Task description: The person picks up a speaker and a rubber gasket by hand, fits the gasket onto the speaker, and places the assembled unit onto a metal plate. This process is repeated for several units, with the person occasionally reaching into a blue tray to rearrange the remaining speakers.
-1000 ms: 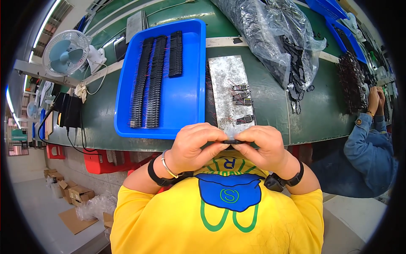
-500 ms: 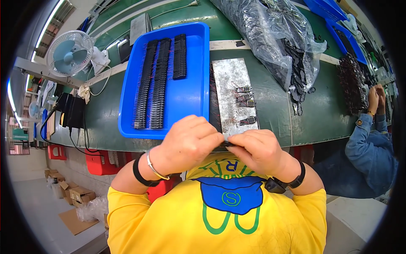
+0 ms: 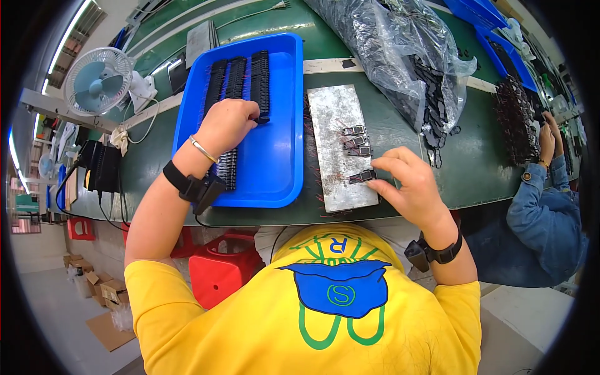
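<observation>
My left hand [image 3: 230,128] is over the blue tray [image 3: 275,184], fingers pinched on a small black part at the near end of the right-hand row of black parts [image 3: 260,81]. The fingers hide most of that piece. Two more rows run to its left, partly covered by my hand and forearm. Over the right edge of a grey metal plate [image 3: 331,144], my right hand [image 3: 409,184] is open, thumb and forefinger apart beside a small black wired part [image 3: 362,177]. Several similar wired parts [image 3: 356,140] lie farther up the plate.
A clear plastic bag [image 3: 400,69] of black parts lies beyond the plate. A white fan [image 3: 100,81] and a black box-shaped device [image 3: 103,165] are at the left. To the right, another person's hands [image 3: 547,140] work by a dark wired pile. A red stool [image 3: 222,265] stands below the table.
My hands were together at the plate's near edge around a small black part. The left has moved up and left into the tray; the right has shifted right and opened beside the plate's nearest part.
</observation>
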Demonstrator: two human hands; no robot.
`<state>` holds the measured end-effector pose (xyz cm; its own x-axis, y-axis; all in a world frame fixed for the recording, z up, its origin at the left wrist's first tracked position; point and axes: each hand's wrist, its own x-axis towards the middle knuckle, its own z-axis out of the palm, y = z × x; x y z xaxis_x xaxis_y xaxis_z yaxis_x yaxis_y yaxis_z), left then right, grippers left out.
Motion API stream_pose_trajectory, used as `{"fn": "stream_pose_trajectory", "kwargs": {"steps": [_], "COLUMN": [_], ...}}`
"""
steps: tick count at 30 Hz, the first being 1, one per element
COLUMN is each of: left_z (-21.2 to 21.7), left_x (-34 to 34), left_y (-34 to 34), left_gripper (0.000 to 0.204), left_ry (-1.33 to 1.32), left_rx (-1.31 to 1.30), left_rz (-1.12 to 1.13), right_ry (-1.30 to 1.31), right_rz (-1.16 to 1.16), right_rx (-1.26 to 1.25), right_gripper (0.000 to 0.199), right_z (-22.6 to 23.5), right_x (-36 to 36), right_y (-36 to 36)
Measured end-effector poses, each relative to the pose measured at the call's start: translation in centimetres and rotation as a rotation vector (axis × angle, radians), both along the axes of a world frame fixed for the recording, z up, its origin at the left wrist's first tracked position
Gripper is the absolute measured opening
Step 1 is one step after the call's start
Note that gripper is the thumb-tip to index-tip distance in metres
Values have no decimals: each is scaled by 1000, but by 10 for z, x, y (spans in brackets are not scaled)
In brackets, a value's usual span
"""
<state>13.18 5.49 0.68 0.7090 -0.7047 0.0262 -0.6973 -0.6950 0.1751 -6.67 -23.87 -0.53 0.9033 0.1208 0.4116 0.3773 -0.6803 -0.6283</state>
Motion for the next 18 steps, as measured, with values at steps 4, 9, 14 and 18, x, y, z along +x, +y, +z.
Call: {"fn": "stream_pose_trajectory", "kwargs": {"steps": [4, 9, 14, 18], "left_z": [-5, -5, 2, 26], "left_x": [7, 10, 8, -24], "left_y": [-3, -7, -8, 1], "left_gripper": [11, 12, 18, 23], "left_ry": [-40, -29, 0, -299], "left_rx": [80, 126, 167, -71], "left_rz": [-12, 59, 41, -113], "right_ry": [23, 57, 33, -41], "right_rz": [47, 102, 120, 132], "right_rx": [-30, -89, -85, -4], "right_gripper": [26, 26, 24, 26], "right_z": [-1, 3, 5, 16], "right_x": [2, 4, 2, -5], "right_y": [3, 1, 0, 4]}}
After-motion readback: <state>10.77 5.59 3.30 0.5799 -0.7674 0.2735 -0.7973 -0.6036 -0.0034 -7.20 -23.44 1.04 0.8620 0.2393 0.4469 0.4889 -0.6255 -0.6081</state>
